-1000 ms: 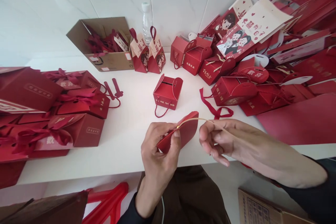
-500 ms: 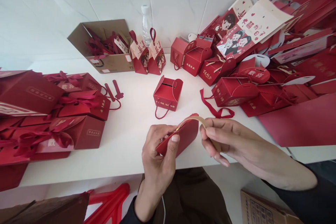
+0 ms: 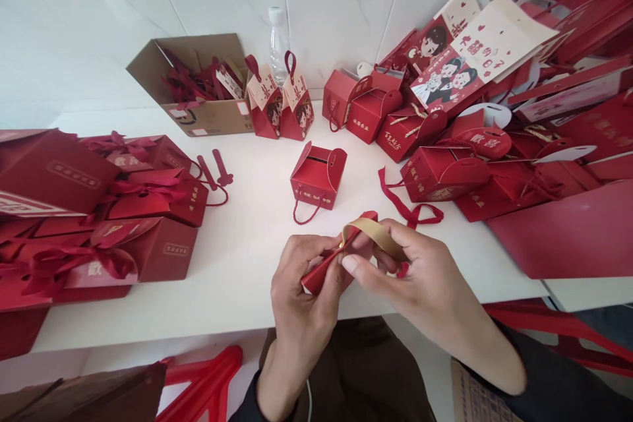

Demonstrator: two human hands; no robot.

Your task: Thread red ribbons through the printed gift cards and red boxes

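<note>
The head view shows the left hand [image 3: 301, 283] closed around one end of a narrow red paper gift carton [image 3: 315, 279], with the thumb on the near side and the other fingers on the far side. The carton is tilted, near the front edge of the white table [image 3: 247, 224], between the two hands.

The right hand [image 3: 420, 277] has its fingers curled rather narrow. A gold-tan strap [image 3: 378, 232] rises from the carton's top edge, makes an arch, and goes in among these fingers. Whether they pinch it or only touch it, I cannot tell, because its far end is hidden. The right thumb tip is just beside the left thumb.

I judge that the step in hand is fitting or adjusting the strap at the top edge of the carton. The next move, in my opinion, calls for a steady left hold, so that the thin panels do not bend, and for a fine guiding of the strap without twisting it.

Beyond the carton, well apart from both hands, stands a small red gift box [image 3: 316, 175] with a cord handle.
</note>
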